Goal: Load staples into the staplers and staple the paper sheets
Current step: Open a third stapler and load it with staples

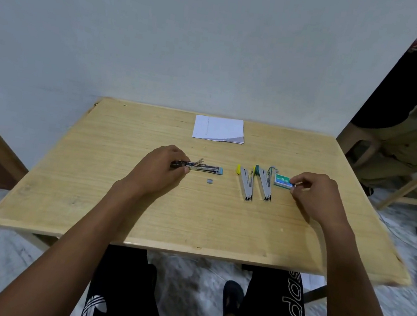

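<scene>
Gripping the blue stapler (pixel 208 168) left of the yellow stapler (pixel 245 185), the left hand (pixel 160 168) curls round its hinge end. Right of the yellow stapler, the right hand (pixel 315 193) pinches the staple box (pixel 282 180). Paper sheets (pixel 218 129) lie beyond it.

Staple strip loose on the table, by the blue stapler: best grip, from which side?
Fingertip grip across two opposite edges of the staple strip, coming straight down from above. It lies flat and low on the table with bare wood all round, so a side approach would likely just push it. The left hand, holding the blue stapler just behind it, is nearest.
</scene>
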